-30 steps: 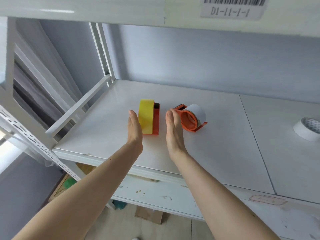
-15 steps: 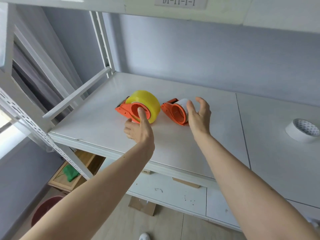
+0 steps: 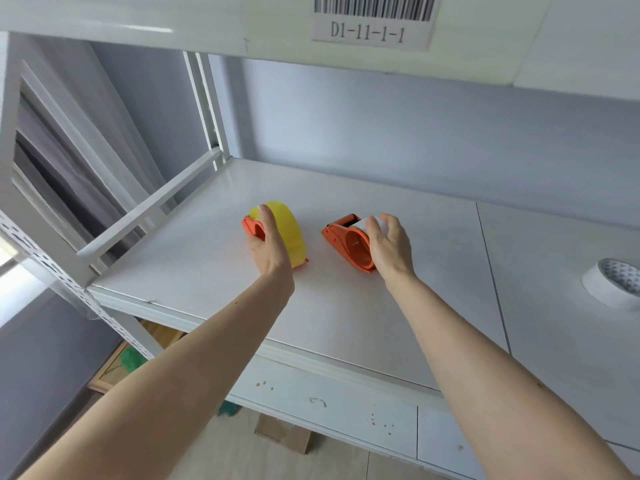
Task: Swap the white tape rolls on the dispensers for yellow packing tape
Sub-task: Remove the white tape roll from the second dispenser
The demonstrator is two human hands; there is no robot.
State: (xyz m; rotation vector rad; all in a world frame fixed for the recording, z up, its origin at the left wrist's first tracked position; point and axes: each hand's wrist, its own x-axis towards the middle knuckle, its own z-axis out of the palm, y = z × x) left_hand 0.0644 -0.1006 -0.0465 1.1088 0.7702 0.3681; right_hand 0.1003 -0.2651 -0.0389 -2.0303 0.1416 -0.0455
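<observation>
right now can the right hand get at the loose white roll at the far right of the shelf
Probably yes. The right hand rests on the dispenser with white tape, and the bare shelf between it and the loose white roll holds nothing in the way. It would need a sideways reach to the right.

One readable label, on the upper shelf edge.
A white sticker (image 3: 372,24) on the front edge of the upper shelf (image 3: 138,22) carries a black barcode and, under it, the printed code "D1-11-1-1". Nothing else shows readable writing.
</observation>
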